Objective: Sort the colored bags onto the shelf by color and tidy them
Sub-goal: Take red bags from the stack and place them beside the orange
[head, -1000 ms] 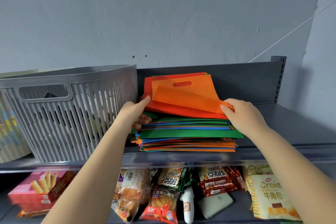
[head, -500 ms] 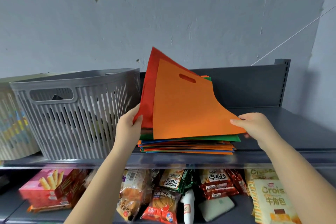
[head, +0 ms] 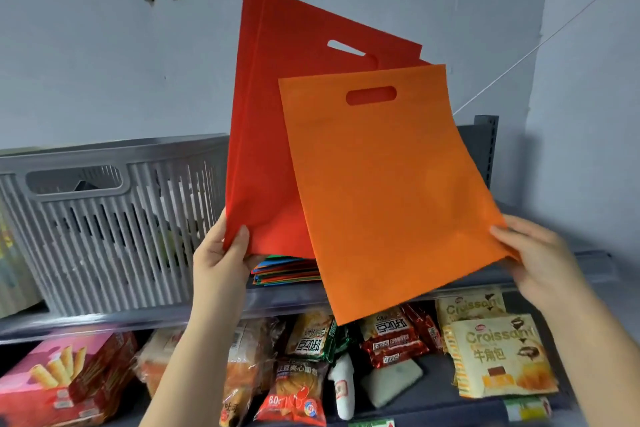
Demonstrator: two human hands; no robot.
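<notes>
The left hand [head: 221, 255] pinches the lower corner of a red bag [head: 273, 135], thumb on the front face and fingers curled behind it, holding the bag upright and tilted in the air above the shelf [head: 346, 295]. The right hand [head: 540, 262] pinches the lower right corner of an orange bag [head: 388, 198], thumb lying on the near side, the rest of its fingers tucked behind the fabric. The orange bag hangs in front of the red one and overlaps its right half, so the two sheets fan apart between the hands; each shows a cut-out handle slot near its upper edge. Just below and between the hands, a stack of coloured bags [head: 287, 270] lies flat on the shelf, its blue, green and orange edges peeping out beneath the raised pair. To the left of the left hand stands a grey slatted basket [head: 114, 229] on the same shelf, close beside the stack. Under both hands, on the lower shelf, lie snack packets, among them croissant packs [head: 498, 357] below the right hand and a pink box of wafer rolls [head: 59, 378] far down to the left.
</notes>
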